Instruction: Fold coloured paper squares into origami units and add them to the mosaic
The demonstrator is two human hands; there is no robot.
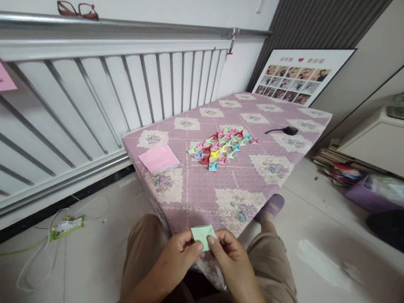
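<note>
Between my two hands is a small folded square of light green paper (202, 234), held just past the table's near corner. My left hand (182, 256) pinches its left edge, the thumb lying along the lower left side. On the right side, my right hand (230, 255) has its thumb pressed on the paper's face, with the fingers curled behind it. Farther up the table, several small folded paper pieces (215, 154) in green, pink, red, yellow and blue stand in slanting rows. Left of them lies a stack of square paper (159, 159) with a pink sheet on top.
A flowered purple cloth covers the table (198, 189). A black object with a short cord (290, 130) lies at its right. White radiator (166, 77) runs along the left, with glasses (78, 10) above. A power strip (67, 227) and cables are on the floor.
</note>
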